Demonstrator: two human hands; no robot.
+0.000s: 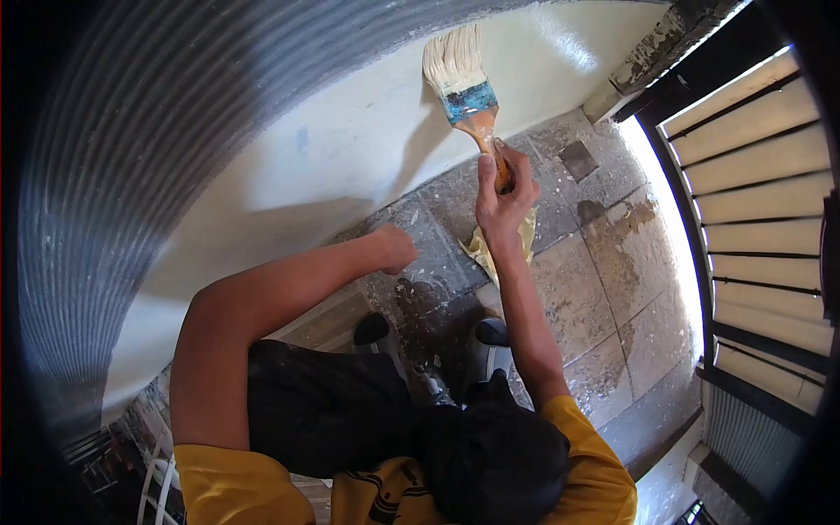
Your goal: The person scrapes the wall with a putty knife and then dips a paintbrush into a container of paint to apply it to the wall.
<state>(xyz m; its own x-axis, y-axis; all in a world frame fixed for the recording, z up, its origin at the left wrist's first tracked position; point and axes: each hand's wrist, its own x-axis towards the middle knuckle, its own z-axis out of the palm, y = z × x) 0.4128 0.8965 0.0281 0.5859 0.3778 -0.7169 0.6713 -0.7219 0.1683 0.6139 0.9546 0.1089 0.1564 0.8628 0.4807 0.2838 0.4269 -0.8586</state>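
Note:
A wide paintbrush [470,101] with cream-coated bristles and a blue-smeared ferrule is in my right hand [507,194]. My thumb and fingers close around its wooden handle, and the bristles point up against the pale painted wall [350,131]. My left hand [395,249] is curled into a fist in front of the wall's lower part, with nothing sticking out of it. Below my right hand, a crumpled cream-yellow sheet [528,232] lies on the floor, partly hidden by my wrist.
Grey corrugated sheeting [175,114] covers the wall's upper part. Paint-spattered tiles [569,289] with wet patches make up the floor around my feet. A dark-framed barred gate [761,214] stands on the right. A white tubular frame [156,486] shows at the lower left.

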